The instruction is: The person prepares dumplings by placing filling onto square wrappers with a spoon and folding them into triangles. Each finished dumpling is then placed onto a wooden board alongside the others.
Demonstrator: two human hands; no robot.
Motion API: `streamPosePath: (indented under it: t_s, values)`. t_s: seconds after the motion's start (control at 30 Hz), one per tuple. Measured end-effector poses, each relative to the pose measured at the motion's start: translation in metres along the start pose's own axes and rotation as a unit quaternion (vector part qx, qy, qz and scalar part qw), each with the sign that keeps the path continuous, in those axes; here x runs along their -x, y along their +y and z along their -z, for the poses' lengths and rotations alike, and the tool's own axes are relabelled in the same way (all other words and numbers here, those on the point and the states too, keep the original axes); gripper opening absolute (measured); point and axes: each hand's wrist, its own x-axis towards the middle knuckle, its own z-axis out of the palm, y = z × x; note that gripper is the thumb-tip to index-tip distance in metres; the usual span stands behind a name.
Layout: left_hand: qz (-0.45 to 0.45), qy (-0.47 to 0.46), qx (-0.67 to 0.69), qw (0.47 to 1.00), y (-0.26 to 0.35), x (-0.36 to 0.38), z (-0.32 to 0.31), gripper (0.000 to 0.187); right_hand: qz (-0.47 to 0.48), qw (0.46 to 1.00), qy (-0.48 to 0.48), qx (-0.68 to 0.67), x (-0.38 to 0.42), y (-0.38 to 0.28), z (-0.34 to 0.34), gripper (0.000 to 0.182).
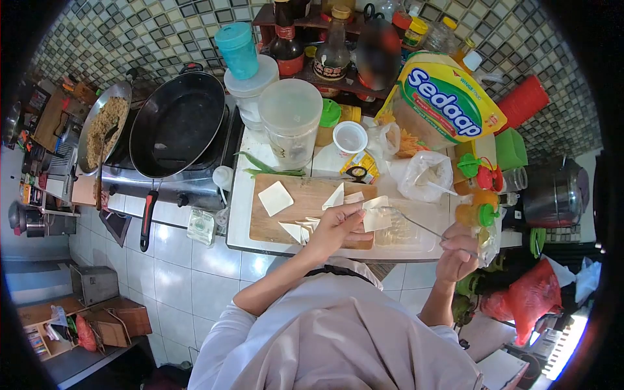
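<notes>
My left hand (343,227) is over the right part of a wooden cutting board (261,224), its fingers closed on a pale square wrapper sheet (377,220). My right hand (457,252) grips the handle of a thin metal utensil (419,224), whose tip touches the sheet. Another pale square sheet (275,198) lies on the board's left part. Folded or cut triangular pieces (298,231) lie near the board's front edge, beside my left hand. One more triangle (334,196) rests behind it.
A black frying pan (177,123) and a pan of brown crumbly food (107,127) stand on the stove at left. Lidded tubs (290,123), a white bowl (350,137), scissors (356,172), a plastic bag (424,175) and a yellow Sedaap pack (442,97) sit behind the board.
</notes>
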Motion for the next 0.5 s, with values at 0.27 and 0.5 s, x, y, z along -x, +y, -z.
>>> streamPosePath:
  t_s: [0.27,0.5]
  values:
    - [0.004,0.021,0.013,1.0,0.0,-0.003,0.001,0.023,0.044,0.999,-0.009,0.026,-0.006,-0.015,0.005,0.039]
    - [-0.009,0.021,0.011,1.0,0.004,-0.002,0.001,0.021,0.048,0.998,-0.032,0.04,-0.006,-0.015,0.001,0.039]
